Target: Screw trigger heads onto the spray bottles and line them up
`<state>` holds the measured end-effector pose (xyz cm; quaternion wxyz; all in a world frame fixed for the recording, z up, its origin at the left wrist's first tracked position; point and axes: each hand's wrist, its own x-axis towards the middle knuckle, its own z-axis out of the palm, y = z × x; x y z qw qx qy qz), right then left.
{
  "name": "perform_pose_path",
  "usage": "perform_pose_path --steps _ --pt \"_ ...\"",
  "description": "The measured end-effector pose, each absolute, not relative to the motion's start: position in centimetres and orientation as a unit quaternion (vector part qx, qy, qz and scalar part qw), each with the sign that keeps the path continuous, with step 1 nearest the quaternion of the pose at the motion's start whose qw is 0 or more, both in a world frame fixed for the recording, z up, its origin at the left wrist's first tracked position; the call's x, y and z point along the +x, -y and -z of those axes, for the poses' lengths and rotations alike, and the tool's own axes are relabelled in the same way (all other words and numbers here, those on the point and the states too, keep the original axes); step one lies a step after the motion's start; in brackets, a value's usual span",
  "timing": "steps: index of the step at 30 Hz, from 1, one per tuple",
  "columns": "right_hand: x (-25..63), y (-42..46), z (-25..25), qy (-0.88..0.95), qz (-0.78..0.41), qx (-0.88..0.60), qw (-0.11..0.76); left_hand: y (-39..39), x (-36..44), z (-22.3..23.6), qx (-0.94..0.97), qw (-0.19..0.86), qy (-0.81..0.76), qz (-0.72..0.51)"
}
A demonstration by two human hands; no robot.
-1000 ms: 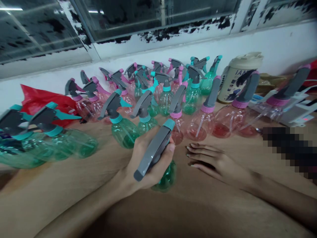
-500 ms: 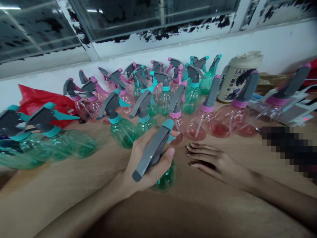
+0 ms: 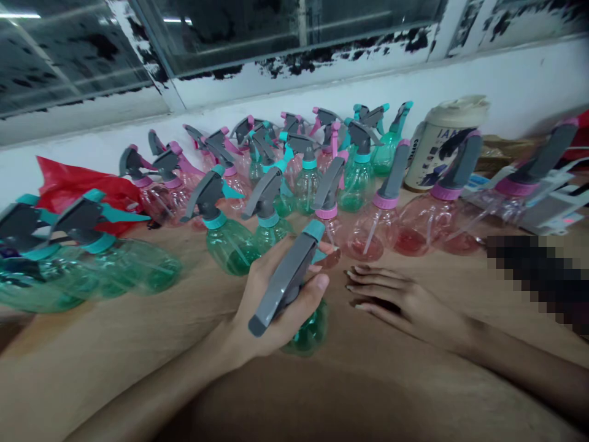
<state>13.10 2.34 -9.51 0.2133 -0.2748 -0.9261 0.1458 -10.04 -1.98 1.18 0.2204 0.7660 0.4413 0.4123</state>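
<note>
My left hand [image 3: 276, 301] is wrapped round the neck of a green spray bottle [image 3: 310, 331] with a grey trigger head and a teal nozzle pointing away from me. The bottle stands on the wooden table [image 3: 368, 380], its neck and collar hidden by my fingers. To its right, my right hand [image 3: 400, 298] rests palm down on the tabletop, fingers stretched out and holding nothing. Just beyond my right fingertips is a pink spray bottle [image 3: 370, 236]. Two more green spray bottles, one of them this nearer one [image 3: 232, 245], stand right behind my left hand.
Several pink and green spray bottles crowd the back by the white wall. More green bottles [image 3: 101, 270] stand at the left, near a red plastic bag [image 3: 83, 184]. A cream coffee tumbler [image 3: 444, 144] and a white device [image 3: 552, 205] are at the right.
Almost nothing differs. My left thumb has shifted very slightly on the held spray bottle, and the right hand is still.
</note>
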Motion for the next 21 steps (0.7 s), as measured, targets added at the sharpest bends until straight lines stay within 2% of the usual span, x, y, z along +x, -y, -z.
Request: perform_pose_path --steps 4,21 --pt "13.07 -2.38 9.43 0.928 -0.144 -0.274 0.206 1.77 -10.10 -1.41 0.757 0.246 -0.449 -0.406" --pt "13.16 -2.38 9.88 0.923 -0.148 -0.276 0.224 1.73 -10.39 -1.47 0.793 0.209 -0.446 -0.359"
